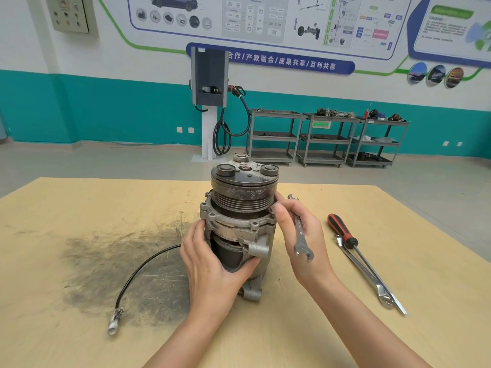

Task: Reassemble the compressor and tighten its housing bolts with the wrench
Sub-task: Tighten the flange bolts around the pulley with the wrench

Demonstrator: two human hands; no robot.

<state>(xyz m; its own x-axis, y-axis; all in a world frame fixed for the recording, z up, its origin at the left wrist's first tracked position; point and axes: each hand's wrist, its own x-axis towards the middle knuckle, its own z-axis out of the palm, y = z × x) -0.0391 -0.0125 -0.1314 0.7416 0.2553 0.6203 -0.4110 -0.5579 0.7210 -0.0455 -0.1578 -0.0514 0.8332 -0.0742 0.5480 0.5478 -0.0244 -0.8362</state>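
The compressor (240,205) stands upright in the middle of the wooden table, its black grooved pulley on top and its grey flanged housing below. My left hand (212,264) wraps around the lower body from the left and front. My right hand (300,235) holds a small silver open-end wrench (300,232), whose lower jaw sticks out below my palm. My right thumb and fingertips touch the flange at its right edge, where a bolt head sits; the wrench's far end shows beyond them.
A red-and-black screwdriver (342,232) and a long silver wrench (372,282) lie crossed on the table (398,235) to the right. A black cable (138,272) with a white plug curls at the left over a dark stain. Tool carts stand beyond.
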